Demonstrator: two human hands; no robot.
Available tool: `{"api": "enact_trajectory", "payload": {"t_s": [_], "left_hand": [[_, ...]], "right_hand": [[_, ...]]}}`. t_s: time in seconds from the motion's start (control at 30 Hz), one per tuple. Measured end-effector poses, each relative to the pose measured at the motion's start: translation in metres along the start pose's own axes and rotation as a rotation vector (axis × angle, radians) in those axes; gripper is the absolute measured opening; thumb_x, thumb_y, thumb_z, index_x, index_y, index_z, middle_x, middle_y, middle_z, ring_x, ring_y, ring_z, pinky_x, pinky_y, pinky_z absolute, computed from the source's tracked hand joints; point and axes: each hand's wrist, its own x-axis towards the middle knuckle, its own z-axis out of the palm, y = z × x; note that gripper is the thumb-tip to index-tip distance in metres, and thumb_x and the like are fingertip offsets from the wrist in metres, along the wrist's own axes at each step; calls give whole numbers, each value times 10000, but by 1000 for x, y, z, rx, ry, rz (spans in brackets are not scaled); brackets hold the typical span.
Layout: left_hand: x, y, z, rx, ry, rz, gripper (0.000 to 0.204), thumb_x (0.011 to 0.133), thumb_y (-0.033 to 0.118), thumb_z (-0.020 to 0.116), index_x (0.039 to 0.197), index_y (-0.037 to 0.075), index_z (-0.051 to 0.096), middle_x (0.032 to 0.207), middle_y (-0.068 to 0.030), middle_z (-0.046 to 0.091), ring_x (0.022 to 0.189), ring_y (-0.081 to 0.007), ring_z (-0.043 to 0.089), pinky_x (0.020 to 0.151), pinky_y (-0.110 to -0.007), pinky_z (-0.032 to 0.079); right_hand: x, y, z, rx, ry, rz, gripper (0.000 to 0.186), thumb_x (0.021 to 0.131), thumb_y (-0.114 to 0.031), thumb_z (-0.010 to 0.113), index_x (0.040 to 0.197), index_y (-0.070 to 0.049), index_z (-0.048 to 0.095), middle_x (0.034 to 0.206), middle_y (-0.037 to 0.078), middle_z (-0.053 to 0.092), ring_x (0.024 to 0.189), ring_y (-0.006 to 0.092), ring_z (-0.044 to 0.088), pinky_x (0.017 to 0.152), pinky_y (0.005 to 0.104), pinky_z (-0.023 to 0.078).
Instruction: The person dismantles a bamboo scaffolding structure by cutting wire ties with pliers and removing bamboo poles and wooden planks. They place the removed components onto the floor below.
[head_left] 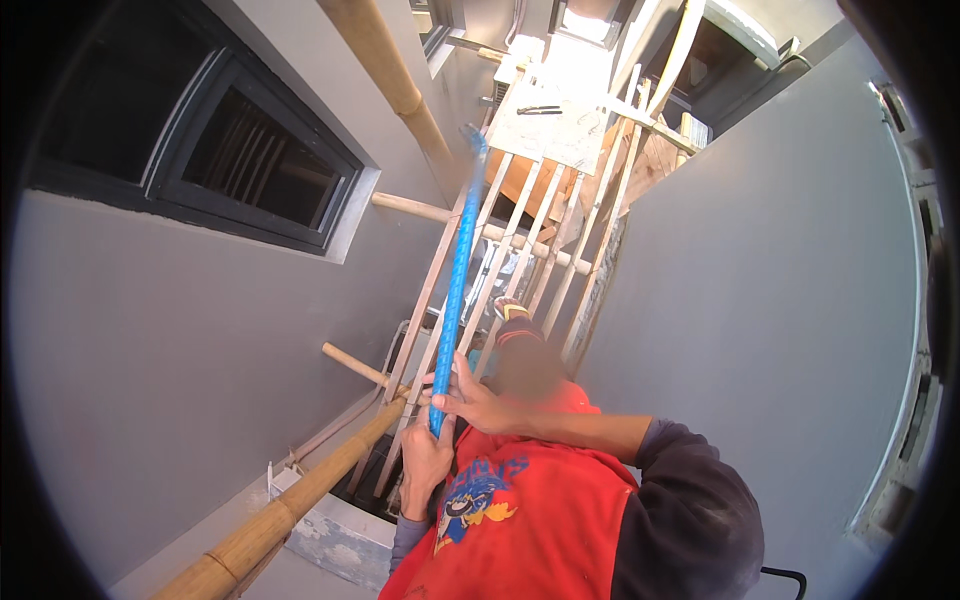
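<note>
A long, thin blue length [462, 255], with a repeated pale pattern like a printed plastic wrapper, slants up and away in front of me. Its far end is loose and ragged; what lies inside it is hidden. Low on it, my left hand [427, 457] closes round the near end, thumb up along it. Just above, my right hand [472, 400] grips it too, thumb across the front and some fingers behind. Past my red shirt [540, 500], what looks like a sandalled foot with a yellow strap [513, 311] rests on the wooden slats [512, 225].
Bamboo poles [270, 510] cross beside and under the slats, with gaps between them. Farther off, a pale board [550, 130] carries a dark pliers-like tool [540, 110]. Grey walls [750, 280] stand close on both sides; a dark-framed window [255, 160] is at left.
</note>
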Motion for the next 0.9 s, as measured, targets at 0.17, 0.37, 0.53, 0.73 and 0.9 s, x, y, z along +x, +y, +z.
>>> {"api": "enact_trajectory", "payload": {"t_s": [0.17,0.37,0.53,0.73,0.9], "left_hand": [[99,96,25,30,27,412,343,819,50,635,1134,-72,578,740,-232,620,618,-358,636,551,-393,472],[177,179,39,-65,93,567,412,805,36,651,1197,-58,568,976,-266,624,875,-400,644,711,-422,504],[217,219,15,103,102,603,432,828,47,655,1246,-15,568,1065,-186,632,1042,-307,600,870,-379,480],[254,82,-19,-68,413,-94,385,910,148,616,1262,1,564,1066,-176,653,1000,-246,631,900,-363,478],[218,-88,35,55,321,-525,431,894,239,646,1242,-4,570,1090,-203,670,1011,-270,635,901,-365,478]], "right_hand": [[39,-98,-53,339,350,-252,709,947,-75,556,1413,-37,24,1020,116,502,928,258,649,852,380,528],[68,-211,-121,283,319,-518,595,943,-8,504,1372,-55,95,931,76,462,830,212,652,786,382,568],[89,-278,-168,146,394,-761,567,954,-7,499,1359,-72,109,894,64,466,644,153,556,677,356,555],[102,-338,-238,-48,531,-877,513,966,-11,487,1346,-121,160,863,64,480,565,111,462,506,294,439],[110,-369,-315,-165,750,-828,467,976,-62,507,1335,-128,216,840,45,469,508,90,422,458,259,403]]}}
